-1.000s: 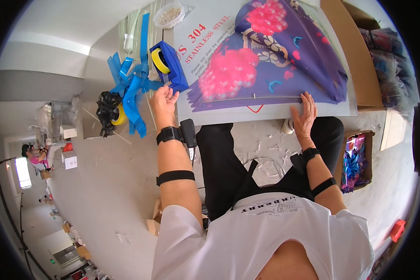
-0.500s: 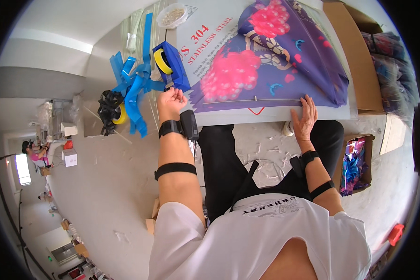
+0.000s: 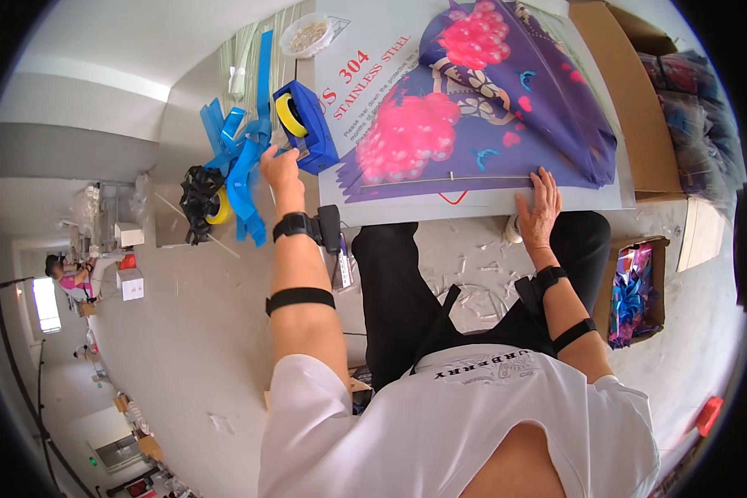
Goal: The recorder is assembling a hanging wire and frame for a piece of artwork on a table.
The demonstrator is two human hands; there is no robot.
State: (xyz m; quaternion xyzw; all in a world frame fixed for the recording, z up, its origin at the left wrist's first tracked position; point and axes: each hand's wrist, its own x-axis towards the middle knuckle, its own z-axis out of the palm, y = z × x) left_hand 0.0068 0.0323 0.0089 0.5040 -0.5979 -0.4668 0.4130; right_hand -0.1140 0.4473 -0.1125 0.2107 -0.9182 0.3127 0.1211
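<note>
A purple printed sheet (image 3: 473,124) with pink balloon patterns lies folded on the table, a thin rod (image 3: 423,178) running along its near edge. My right hand (image 3: 541,203) rests flat on the sheet's near edge at the rod's right end, fingers stretched out. My left hand (image 3: 280,170) is at the front of a blue tape dispenser (image 3: 317,137) holding a yellow-cored roll (image 3: 290,114). Its thumb and fingers are closed on the end of the tape, which is clear and hard to make out.
Blue strips (image 3: 241,178), a black plastic bundle (image 3: 197,199) and pale thin rods (image 3: 239,70) lie left of the dispenser. Behind stands a bowl of small pieces (image 3: 307,36). Cardboard boxes (image 3: 618,108) at right hold bagged goods; another box (image 3: 657,286) is on the floor.
My left hand has moved a little left and away from the front of the dispenser. My right hand stays on the sheet's edge, nearly still.
</note>
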